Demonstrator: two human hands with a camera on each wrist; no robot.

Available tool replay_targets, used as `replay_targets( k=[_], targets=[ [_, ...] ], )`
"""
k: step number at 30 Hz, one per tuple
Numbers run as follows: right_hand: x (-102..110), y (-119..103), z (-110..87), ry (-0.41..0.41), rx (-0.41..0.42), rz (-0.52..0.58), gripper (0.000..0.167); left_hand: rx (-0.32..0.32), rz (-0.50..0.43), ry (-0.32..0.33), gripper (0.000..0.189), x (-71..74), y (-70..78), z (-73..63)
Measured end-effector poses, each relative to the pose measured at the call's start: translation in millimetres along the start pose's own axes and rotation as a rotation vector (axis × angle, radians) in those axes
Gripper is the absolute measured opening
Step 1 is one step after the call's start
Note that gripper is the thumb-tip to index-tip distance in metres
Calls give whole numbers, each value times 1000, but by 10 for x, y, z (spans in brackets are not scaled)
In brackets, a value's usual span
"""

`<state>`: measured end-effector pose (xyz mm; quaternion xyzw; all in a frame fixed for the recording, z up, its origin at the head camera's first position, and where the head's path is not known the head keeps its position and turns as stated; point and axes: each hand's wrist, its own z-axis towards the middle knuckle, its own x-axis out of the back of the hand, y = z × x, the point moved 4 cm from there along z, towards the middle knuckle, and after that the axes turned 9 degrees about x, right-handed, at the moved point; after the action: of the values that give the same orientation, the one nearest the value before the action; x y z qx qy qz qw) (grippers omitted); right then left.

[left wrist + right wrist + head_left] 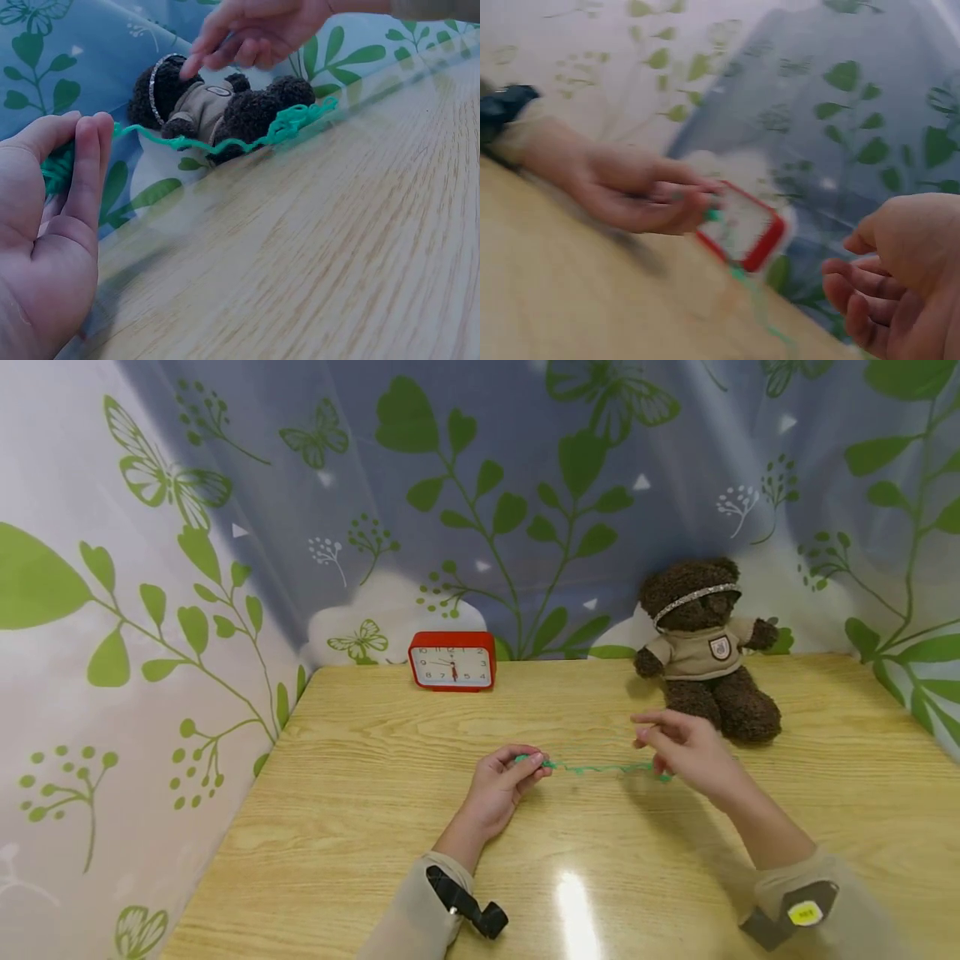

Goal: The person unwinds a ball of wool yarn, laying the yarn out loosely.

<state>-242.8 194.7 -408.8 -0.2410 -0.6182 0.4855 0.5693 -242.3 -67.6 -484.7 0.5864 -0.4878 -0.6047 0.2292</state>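
My left hand [497, 792] pinches a wad of green yarn between thumb and fingers, above the wooden table. From it a kinked strand of the green yarn [600, 768] stretches right, and in the left wrist view it ends in a loose clump of loops [296, 122]. Part of the wad is hidden behind the left fingers. My right hand [697, 758] hovers by the clump end. In the right wrist view its fingers [870, 281] are loosely bent with nothing between them, and the left wrist view shows it apart from the yarn.
A red alarm clock [453, 662] stands at the back of the wooden table [360, 843]. To the right, a dark brown teddy bear [705, 652] in a beige top sits against a leaf-patterned curtain [510, 468]. Both wrists carry black straps.
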Motion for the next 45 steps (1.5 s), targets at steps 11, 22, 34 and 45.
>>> replay_targets(
  k=[11, 22, 34, 45],
  targets=[
    [-847, -7, -61, -318, 85, 152, 55, 3, 30, -81, 15, -80, -2, -5],
    [-681, -64, -28, -75, 58, 147, 40, -2, 28, 12, 9, -14, 7, 24],
    [-167, -99, 7, 191, 37, 152, 29, -15, -34, 67, 10, 52, -3, 22],
    [160, -55, -15, 304, 21, 170, 29, -16, -52, 74, 10, 61, 5, 19]
  ],
)
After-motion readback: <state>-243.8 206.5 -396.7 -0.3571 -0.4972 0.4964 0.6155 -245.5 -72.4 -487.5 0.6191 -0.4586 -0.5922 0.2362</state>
